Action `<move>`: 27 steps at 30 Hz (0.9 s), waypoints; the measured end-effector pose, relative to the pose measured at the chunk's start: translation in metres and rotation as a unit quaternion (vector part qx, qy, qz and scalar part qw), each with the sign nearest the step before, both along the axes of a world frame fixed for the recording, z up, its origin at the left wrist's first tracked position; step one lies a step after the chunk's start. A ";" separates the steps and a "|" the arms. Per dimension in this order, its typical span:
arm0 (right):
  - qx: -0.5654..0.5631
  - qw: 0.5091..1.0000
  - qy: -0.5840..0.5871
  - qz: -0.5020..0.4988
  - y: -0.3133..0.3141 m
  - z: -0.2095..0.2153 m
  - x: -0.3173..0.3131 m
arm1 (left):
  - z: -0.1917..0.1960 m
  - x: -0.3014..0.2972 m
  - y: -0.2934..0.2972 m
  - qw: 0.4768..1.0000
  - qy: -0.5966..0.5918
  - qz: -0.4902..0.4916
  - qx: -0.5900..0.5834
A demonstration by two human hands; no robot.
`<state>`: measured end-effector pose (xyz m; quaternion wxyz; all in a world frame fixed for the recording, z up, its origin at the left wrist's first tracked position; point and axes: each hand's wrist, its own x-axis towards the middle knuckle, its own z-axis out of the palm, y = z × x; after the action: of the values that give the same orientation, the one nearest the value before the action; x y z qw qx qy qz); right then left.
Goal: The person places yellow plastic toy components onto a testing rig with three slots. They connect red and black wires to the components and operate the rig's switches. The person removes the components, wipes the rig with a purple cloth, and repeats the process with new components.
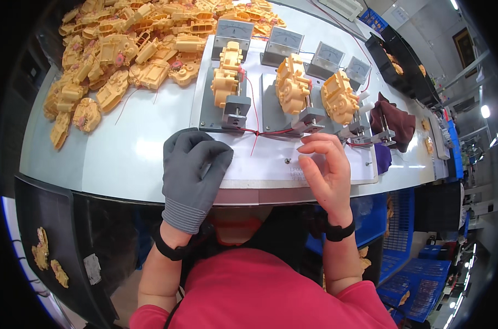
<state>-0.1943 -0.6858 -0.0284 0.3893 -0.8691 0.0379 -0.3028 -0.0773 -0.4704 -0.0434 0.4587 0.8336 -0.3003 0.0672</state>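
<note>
My left hand (pixel 192 174), in a grey knitted glove, rests at the front edge of the white board (pixel 249 172). Its fingers are curled in toward the thumb, and nothing shows in them. Bare, my right hand (pixel 330 172) hovers over the board's front with thumb and fingers apart, just short of the middle test fixture (pixel 309 118). Three yellow plastic gearbox housings sit upright on grey fixtures: a left housing (pixel 227 77), a middle housing (pixel 293 85) and a right housing (pixel 340 98). Red wires (pixel 258 133) run along the fixtures' front.
Several analog panel meters (pixel 282 44) stand behind the fixtures. A large heap of yellow housings (pixel 123 49) covers the table's far left. To the right lie a dark brown cloth (pixel 394 120) and black trays (pixel 400 60). Blue crates (pixel 413 279) and a black bin (pixel 51 230) are below table level.
</note>
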 end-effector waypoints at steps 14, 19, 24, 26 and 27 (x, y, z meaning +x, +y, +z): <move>0.003 1.000 -0.008 -0.011 -0.001 0.001 0.000 | -0.008 0.000 0.005 0.999 -0.041 -0.024 -0.017; -0.002 1.000 -0.008 -0.011 -0.003 0.001 -0.001 | -0.009 -0.001 0.005 0.998 -0.056 -0.028 -0.006; 0.002 1.000 -0.010 -0.011 -0.002 0.002 -0.001 | -0.007 -0.002 0.005 0.998 -0.051 -0.028 -0.003; 0.001 1.000 -0.010 -0.010 -0.001 0.002 -0.001 | -0.008 -0.002 0.005 0.998 -0.051 -0.029 -0.006; 0.000 1.000 -0.011 -0.009 -0.001 0.002 -0.001 | -0.008 -0.001 0.006 0.998 -0.053 -0.029 -0.006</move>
<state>-0.1954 -0.6873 -0.0269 0.3866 -0.8654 0.0415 -0.3160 -0.0787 -0.4649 -0.0516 0.4493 0.8168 -0.3480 0.0995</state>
